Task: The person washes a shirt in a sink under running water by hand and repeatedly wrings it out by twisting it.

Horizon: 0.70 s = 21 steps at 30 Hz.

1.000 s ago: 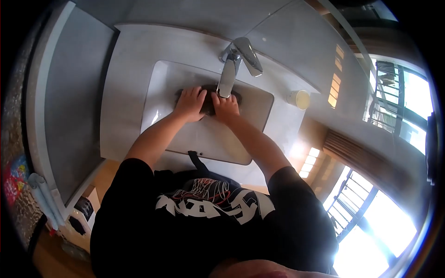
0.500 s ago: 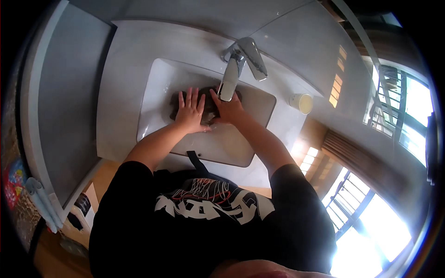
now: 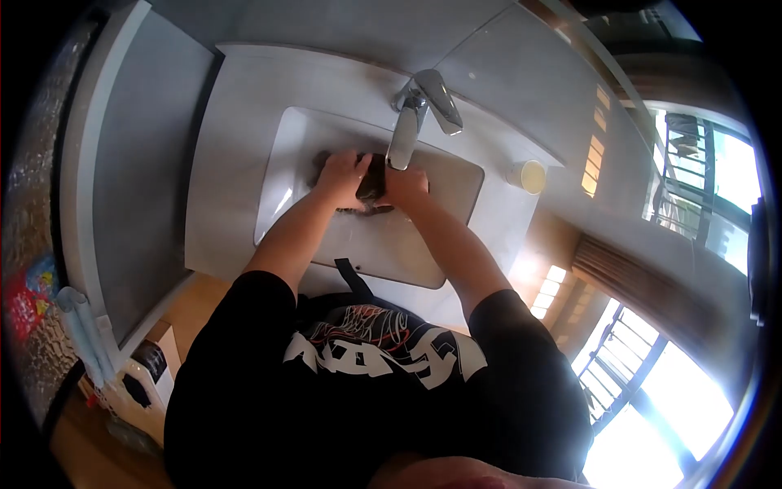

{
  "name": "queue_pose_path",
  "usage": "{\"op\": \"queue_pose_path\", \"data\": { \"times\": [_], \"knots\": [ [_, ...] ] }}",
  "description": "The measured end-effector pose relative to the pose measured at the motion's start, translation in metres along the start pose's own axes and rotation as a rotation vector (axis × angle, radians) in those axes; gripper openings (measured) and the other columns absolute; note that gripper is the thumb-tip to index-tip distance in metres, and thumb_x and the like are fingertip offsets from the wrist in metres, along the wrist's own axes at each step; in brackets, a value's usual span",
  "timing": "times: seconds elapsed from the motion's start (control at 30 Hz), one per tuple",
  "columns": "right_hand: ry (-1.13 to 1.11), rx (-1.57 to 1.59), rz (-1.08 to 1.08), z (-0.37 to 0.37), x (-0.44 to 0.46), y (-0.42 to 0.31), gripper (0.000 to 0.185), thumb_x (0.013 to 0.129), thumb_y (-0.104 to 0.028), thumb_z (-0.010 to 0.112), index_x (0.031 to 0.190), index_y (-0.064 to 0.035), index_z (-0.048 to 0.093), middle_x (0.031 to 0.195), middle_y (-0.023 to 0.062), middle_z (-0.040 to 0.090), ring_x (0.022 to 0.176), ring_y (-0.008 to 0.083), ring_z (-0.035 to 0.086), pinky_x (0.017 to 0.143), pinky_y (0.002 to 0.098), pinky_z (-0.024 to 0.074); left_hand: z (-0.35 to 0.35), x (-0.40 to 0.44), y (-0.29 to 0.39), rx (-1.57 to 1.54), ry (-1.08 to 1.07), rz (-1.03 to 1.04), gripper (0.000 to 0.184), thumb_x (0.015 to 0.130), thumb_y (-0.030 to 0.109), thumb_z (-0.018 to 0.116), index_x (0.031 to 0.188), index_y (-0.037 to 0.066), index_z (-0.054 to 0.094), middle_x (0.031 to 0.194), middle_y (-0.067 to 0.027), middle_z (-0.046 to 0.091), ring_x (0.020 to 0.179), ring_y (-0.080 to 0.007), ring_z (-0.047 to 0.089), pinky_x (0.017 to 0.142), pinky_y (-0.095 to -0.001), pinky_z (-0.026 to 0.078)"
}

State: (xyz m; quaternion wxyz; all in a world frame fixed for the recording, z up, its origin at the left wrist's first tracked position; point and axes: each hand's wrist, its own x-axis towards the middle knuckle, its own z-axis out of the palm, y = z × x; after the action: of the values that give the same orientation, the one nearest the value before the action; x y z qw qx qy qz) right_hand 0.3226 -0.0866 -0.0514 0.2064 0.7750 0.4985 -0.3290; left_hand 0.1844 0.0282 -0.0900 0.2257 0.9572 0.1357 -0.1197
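Note:
A dark, wet cloth [image 3: 371,179] lies bunched in the white sink [image 3: 383,244], under the faucet [image 3: 403,138]. My left hand [image 3: 343,177] has its fingers curled over the left part of the cloth. From the other side, my right hand [image 3: 405,188] grips the cloth just below the spout, which partly covers that hand. Between the two hands the cloth is bunched up, and some of it shows beyond my left fingers. Whether water is running from the spout I cannot tell.
A pale yellow cup [image 3: 529,177] stands on the counter [image 3: 232,163] right of the sink. A grey panel [image 3: 134,163] rises at the left. Bright barred windows [image 3: 652,391] are at the right, and light blue cloths [image 3: 81,326] hang at the lower left.
Both hands lay spread over the cloth; now their fingers have curled in and gathered it into a tighter bunch. My left hand has shifted slightly right. The view has moved a little.

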Motion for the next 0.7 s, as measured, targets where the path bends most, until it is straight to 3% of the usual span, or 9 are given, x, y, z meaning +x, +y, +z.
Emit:
{"op": "queue_pose_path", "data": {
  "times": [0.03, 0.2, 0.23, 0.33, 0.37, 0.47, 0.63, 0.7],
  "knots": [
    [0.029, 0.144, 0.035, -0.010, -0.012, 0.003, 0.074, 0.070, -0.052, 0.083, 0.124, -0.0079, 0.059, 0.127, 0.0127, 0.060, 0.112, 0.0321, 0.062, 0.089, 0.0422, 0.0532, -0.003, -0.010, 0.002, 0.057, 0.038, 0.018, 0.118, 0.051, 0.045, 0.092, 0.147, 0.011, 0.033, 0.129, -0.0197, 0.049, 0.121, -0.0374, 0.049, 0.102, -0.0458, 0.039],
    [0.096, 0.432, 0.013, -0.023, -0.057, 0.020, 0.055, 0.076, -0.040, 0.081, 0.117, -0.0099, 0.059, 0.114, 0.0124, 0.067, 0.108, 0.0327, 0.064, 0.088, 0.0450, 0.0536, -0.040, -0.026, 0.006, 0.108, 0.063, 0.160, 0.092, 0.060, 0.035, 0.089, 0.136, 0.011, 0.042, 0.120, -0.0148, 0.056, 0.113, -0.0349, 0.057, 0.092, -0.0440, 0.047],
    [0.122, 0.448, 0.000, -0.021, -0.067, 0.020, 0.052, 0.076, -0.037, 0.080, 0.117, -0.0105, 0.059, 0.114, 0.0120, 0.067, 0.107, 0.0328, 0.064, 0.088, 0.0452, 0.0536, -0.049, -0.026, 0.011, 0.056, -0.011, 0.116, 0.067, 0.070, 0.025, 0.081, 0.128, 0.009, 0.050, 0.113, -0.0145, 0.062, 0.108, -0.0350, 0.061, 0.087, -0.0462, 0.050],
    [0.276, 0.453, -0.074, 0.001, -0.083, 0.026, 0.045, 0.077, -0.026, 0.076, 0.117, -0.0126, 0.060, 0.115, 0.0106, 0.067, 0.106, 0.0332, 0.064, 0.088, 0.0459, 0.0534, -0.065, -0.033, 0.018, 0.006, -0.002, 0.078, 0.041, 0.075, 0.015, 0.071, 0.113, 0.008, 0.058, 0.099, -0.0144, 0.065, 0.097, -0.0352, 0.064, 0.081, -0.0486, 0.051],
    [0.315, 0.492, -0.045, 0.006, -0.085, 0.026, 0.043, 0.077, -0.025, 0.075, 0.116, -0.0126, 0.061, 0.115, 0.0108, 0.067, 0.107, 0.0334, 0.064, 0.089, 0.0458, 0.0529, -0.073, -0.039, 0.022, -0.011, 0.121, 0.147, 0.027, 0.075, 0.010, 0.064, 0.102, 0.007, 0.061, 0.094, -0.0145, 0.065, 0.092, -0.0358, 0.065, 0.077, -0.0494, 0.051],
    [0.413, 0.552, 0.049, 0.025, -0.092, 0.022, 0.040, 0.076, -0.021, 0.073, 0.114, -0.0130, 0.063, 0.116, 0.0114, 0.066, 0.110, 0.0341, 0.062, 0.092, 0.0454, 0.0512, -0.099, -0.050, 0.042, 0.041, 0.133, 0.228, 0.029, 0.073, 0.011, 0.066, 0.101, 0.007, 0.061, 0.099, -0.0148, 0.066, 0.095, -0.0372, 0.063, 0.079, -0.0492, 0.049],
    [0.637, 0.586, 0.160, 0.034, -0.103, 0.012, 0.040, 0.075, -0.019, 0.071, 0.115, -0.0140, 0.066, 0.118, 0.0124, 0.065, 0.111, 0.0355, 0.060, 0.097, 0.0436, 0.0483, -0.142, -0.075, 0.085, 0.036, 0.168, 0.131, 0.031, 0.074, 0.009, 0.062, 0.105, 0.011, 0.064, 0.098, -0.0142, 0.068, 0.094, -0.0347, 0.064, 0.078, -0.0464, 0.049],
    [0.592, 0.604, 0.135, 0.014, -0.123, 0.011, 0.044, 0.076, -0.022, 0.073, 0.118, -0.0135, 0.065, 0.120, 0.0127, 0.064, 0.113, 0.0363, 0.059, 0.098, 0.0440, 0.0476, -0.165, -0.089, 0.104, -0.019, 0.157, 0.083, 0.034, 0.075, 0.008, 0.061, 0.108, 0.011, 0.064, 0.098, -0.0143, 0.070, 0.095, -0.0348, 0.064, 0.079, -0.0453, 0.049]
  ]
}}
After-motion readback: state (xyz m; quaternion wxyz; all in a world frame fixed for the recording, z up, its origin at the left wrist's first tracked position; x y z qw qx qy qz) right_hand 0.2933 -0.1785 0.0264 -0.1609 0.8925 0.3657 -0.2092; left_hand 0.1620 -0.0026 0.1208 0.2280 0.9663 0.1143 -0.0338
